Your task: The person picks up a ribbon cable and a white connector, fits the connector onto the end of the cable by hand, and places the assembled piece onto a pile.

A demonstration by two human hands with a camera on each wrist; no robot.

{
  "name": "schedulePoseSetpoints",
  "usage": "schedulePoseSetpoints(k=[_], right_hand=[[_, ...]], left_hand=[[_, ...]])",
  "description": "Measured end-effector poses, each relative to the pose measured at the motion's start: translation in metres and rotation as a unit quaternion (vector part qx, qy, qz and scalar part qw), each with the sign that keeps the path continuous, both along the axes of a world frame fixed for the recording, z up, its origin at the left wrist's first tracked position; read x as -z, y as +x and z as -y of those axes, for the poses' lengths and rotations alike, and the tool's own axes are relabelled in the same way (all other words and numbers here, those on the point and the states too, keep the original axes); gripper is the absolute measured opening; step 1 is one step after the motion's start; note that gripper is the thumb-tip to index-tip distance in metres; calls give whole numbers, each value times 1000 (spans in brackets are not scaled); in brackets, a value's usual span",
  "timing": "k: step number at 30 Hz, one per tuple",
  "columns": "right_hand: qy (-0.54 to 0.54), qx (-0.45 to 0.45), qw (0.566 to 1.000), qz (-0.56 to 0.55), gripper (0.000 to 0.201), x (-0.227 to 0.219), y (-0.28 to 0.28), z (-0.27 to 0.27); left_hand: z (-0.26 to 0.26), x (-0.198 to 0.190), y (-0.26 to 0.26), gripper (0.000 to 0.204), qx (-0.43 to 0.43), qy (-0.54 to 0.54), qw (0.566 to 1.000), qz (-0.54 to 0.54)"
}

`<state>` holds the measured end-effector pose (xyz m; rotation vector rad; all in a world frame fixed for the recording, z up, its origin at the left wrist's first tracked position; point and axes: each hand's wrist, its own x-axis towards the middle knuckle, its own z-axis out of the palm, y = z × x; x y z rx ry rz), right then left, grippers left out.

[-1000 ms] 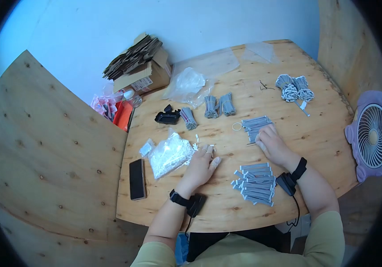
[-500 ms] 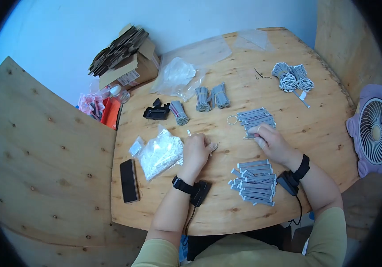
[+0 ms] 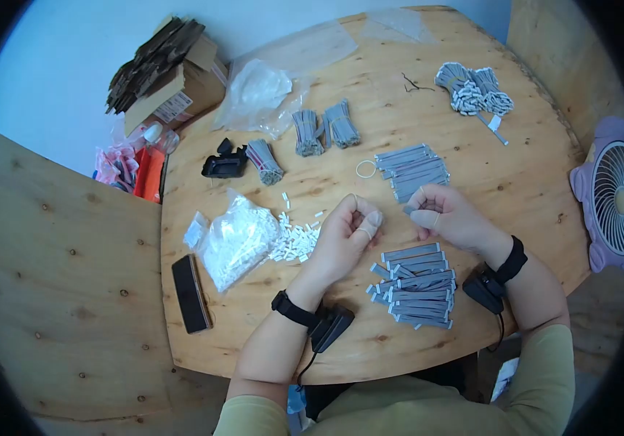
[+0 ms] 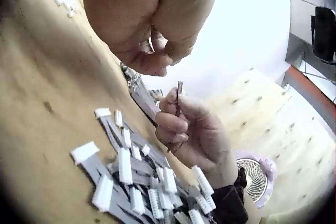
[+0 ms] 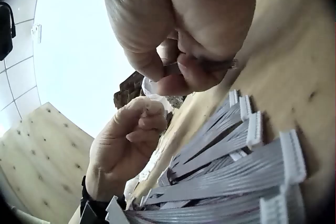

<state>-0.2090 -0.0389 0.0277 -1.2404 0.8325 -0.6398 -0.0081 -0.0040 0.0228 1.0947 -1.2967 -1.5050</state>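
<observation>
Ribbon cable (image 4: 179, 91), grey and narrow, is pinched between the thumb and fingers of the right hand (image 3: 457, 218), with a short end sticking out past the fingertips. By the look of it, almost no weight should be felt; the strip is probably bendy along its length and stiffer near the end, so a hold on the flat faces just behind the tip is advised — the fine wire ends are likely the part most easily damaged. On the left hand (image 3: 342, 238) the fingertips are drawn together, but whether anything is held between them cannot be told. Loose white connectors (image 3: 296, 241) are scattered just left of that hand; being small and probably hard plastic, they may skid, and would best be taken by their long sides. Open room is limited: a narrow gap is left between the two hands, a row of cables (image 3: 410, 171) is laid just beyond the right hand, and a pile of connectored cables (image 3: 424, 287) is heaped on its near side. More room is offered to the right of that hand, where bare surface (image 3: 533, 192) is seen — its edge is reached before the fan (image 3: 613, 196).
</observation>
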Motion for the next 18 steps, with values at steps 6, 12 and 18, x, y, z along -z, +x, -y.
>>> schedulePoseSetpoints(k=[6, 12, 18], right_hand=[[39, -13, 999, -13, 7, 6, 3, 0], [35, -30, 998, -33, 7, 5, 5, 1], [44, -36, 998, -37, 7, 6, 6, 1]], left_hand=[[1, 10, -6, 7, 10, 64, 990, -128], [0, 20, -6, 10, 4, 90, 989, -119], [1, 15, -8, 16, 20, 94, 991, -92]])
